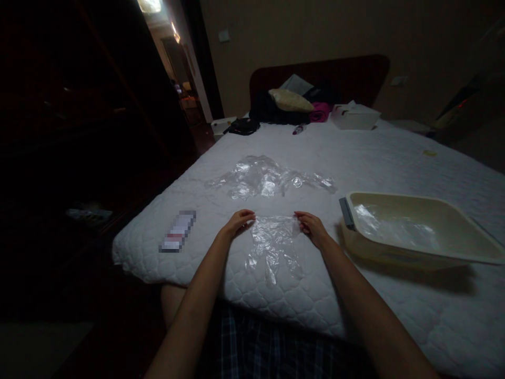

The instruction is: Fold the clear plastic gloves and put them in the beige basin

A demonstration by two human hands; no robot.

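A thin, clear plastic bag (275, 239) lies spread on the white quilted bed in front of me, its far edge fairly straight and its near end splitting into loose, wrinkled strips. My left hand (240, 223) pinches the far left corner between thumb and fingers. At the far right corner, my right hand (311, 227) has its fingertips closed on the edge. Beyond both hands sits a crumpled heap of similar clear plastic (258, 176). To the right stands a cream plastic basin (398, 258) with flat clear plastic (402, 229) inside.
A blurred-out phone-like object (177, 231) lies left of my left arm. Toward the headboard (319, 73) are a white box (355, 117), a small bottle (299, 129), a black bag (244, 126) and piled bedding with a pale pillow (291, 100). The mattress edge (276, 310) runs along my lap.
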